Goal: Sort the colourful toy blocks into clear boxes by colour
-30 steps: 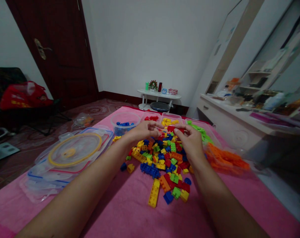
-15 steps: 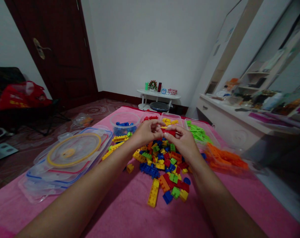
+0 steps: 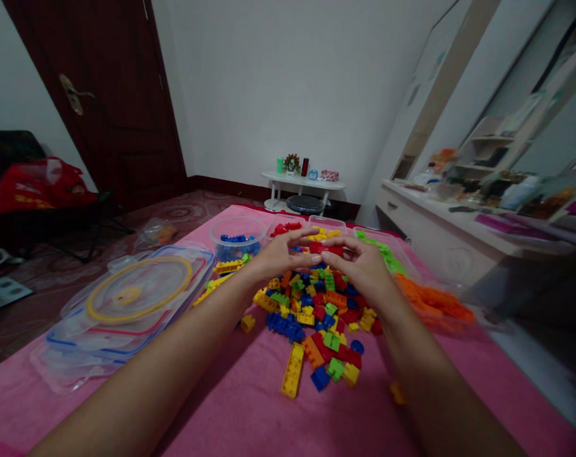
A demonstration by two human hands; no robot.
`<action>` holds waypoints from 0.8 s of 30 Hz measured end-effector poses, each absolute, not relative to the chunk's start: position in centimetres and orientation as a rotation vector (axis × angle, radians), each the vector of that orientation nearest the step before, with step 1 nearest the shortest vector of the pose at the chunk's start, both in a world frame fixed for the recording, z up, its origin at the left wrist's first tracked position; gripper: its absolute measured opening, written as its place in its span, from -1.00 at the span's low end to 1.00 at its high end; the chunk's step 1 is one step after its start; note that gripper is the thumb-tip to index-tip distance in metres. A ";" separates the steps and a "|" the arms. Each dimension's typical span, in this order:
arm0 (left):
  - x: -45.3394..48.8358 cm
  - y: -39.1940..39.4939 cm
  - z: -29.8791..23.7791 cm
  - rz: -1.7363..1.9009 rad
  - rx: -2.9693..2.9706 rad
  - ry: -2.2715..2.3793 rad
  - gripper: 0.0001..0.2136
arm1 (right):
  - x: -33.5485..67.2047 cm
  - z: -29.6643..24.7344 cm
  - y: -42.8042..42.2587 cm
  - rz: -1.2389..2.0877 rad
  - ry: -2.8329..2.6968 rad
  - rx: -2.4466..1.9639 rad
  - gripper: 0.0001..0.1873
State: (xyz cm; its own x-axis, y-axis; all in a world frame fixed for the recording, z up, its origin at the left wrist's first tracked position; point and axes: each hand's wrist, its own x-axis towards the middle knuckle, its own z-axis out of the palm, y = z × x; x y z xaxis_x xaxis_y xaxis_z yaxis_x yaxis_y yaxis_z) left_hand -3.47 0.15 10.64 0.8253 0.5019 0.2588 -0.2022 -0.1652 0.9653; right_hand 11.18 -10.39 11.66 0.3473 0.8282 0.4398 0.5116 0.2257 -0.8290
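Between my two hands is a red toy building brick [image 3: 325, 248], raised over a loose pile of mixed bricks [image 3: 311, 304]. My left hand [image 3: 285, 255] pinches it from the left, thumb below and fingers above. From the right, my right hand [image 3: 361, 261] grips the same brick with thumb and fingers, covering part of it. Under the hands lie yellow, blue, green, orange and red bricks. A long yellow brick [image 3: 293, 370] lies at the near edge of the pile.
Behind the pile stand clear tubs: a round one with blue bricks [image 3: 237, 240], others with red [image 3: 288, 228], yellow [image 3: 323, 233] and green bricks [image 3: 386, 254]. Orange bricks [image 3: 433, 301] fill a container at right. Stacked clear lids [image 3: 136, 304] lie left on the pink cloth [image 3: 231, 406].
The fingers of both hands have spread and shifted around the red brick, which shows more fully. My right forearm has moved slightly right, and a yellow-orange brick shows beside it.
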 end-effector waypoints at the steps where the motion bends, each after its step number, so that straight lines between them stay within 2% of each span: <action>1: -3.5 0.1 10.6 0.607 1.621 0.216 -0.38 | 11.0 11.6 -10.3 0.345 -1.325 -1.426 -0.72; 12: -2.4 0.0 9.0 0.570 1.614 0.304 -0.46 | 11.2 9.8 -9.6 0.453 -1.373 -1.523 -0.70; 18: -2.2 0.3 8.2 0.611 1.599 0.445 -0.52 | 12.3 10.8 -10.1 0.223 -1.320 -1.609 -0.69; 24: -0.9 4.2 8.5 0.630 1.480 0.659 -0.52 | 12.3 11.7 -10.5 0.302 -1.288 -1.612 -0.74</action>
